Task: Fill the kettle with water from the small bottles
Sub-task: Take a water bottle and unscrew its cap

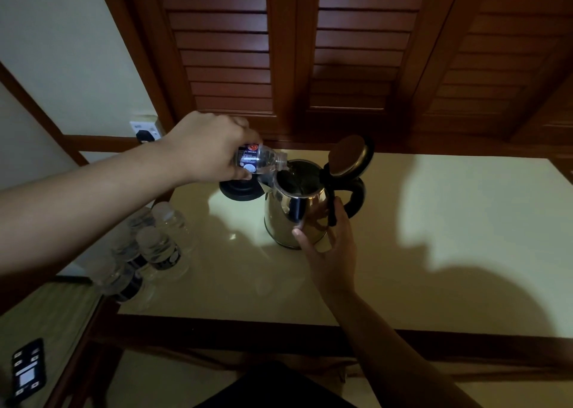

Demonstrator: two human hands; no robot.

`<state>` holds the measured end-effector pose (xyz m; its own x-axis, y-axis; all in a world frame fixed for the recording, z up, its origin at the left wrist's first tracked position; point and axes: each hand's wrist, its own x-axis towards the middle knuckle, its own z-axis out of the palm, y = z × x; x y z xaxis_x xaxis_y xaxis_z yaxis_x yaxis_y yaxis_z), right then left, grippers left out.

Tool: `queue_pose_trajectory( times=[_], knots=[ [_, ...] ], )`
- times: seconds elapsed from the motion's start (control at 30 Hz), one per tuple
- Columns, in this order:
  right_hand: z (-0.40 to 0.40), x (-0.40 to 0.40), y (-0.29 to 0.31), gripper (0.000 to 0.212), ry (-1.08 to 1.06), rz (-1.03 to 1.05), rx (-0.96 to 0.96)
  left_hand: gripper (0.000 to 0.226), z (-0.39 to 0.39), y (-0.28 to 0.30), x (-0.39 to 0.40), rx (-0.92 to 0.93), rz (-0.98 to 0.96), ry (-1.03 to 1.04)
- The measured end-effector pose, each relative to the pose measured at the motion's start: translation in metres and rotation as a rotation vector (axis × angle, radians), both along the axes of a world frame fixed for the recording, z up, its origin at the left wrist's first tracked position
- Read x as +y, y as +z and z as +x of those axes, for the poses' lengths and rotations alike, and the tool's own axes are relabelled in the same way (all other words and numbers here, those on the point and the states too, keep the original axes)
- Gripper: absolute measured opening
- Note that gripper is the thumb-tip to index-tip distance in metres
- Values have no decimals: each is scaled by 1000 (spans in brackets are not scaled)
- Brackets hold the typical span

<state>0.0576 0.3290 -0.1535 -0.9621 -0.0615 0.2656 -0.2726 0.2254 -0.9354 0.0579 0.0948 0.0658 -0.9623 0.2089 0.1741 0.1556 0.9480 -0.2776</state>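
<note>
Our left hand [210, 147] grasping a small bottle [259, 158] labelled "MINIMA", long axis near level, neck toward the open kettle [297, 212], our right hand [328, 252] with relaxed fingers touching its side.

Mirror-polished metal kettle [296, 218], clear plastic bottle [259, 159], seemingly glossy tabletop [434, 237].

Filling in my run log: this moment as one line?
left hand pours bottle | kettle lid open | right hand steadies kettle
</note>
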Motion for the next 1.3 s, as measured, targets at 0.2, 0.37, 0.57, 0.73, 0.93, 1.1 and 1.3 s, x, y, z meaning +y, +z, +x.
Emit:
queue_pose_trajectory(
  times=[0.2, 0.37, 0.57, 0.73, 0.93, 1.1, 1.3],
  knots=[
    [0, 0, 1, 96, -2, 10, -2, 63, -1, 0, 1, 16, -15, -1],
    [1, 0, 2, 94, 7, -5, 4, 63, -1, 1, 1, 20, -23, 4],
    [1, 0, 3, 96, 7, 5, 1, 63, 1, 2, 5, 24, -41, 8],
    [2, -1, 4, 97, -3, 15, 1, 65, 3, 1, 7, 26, -49, 18],
    [3, 0, 4, 96, -9, 13, 6, 66, 2, 2, 10, 37, -56, 41],
    [2, 0, 3, 96, -6, 20, 3, 62, 2, 1, 13, 28, -98, 56],
    [1, 0, 1, 96, -7, 15, -3, 61, 1, 1, 14, -1, -101, 36]
  ],
)
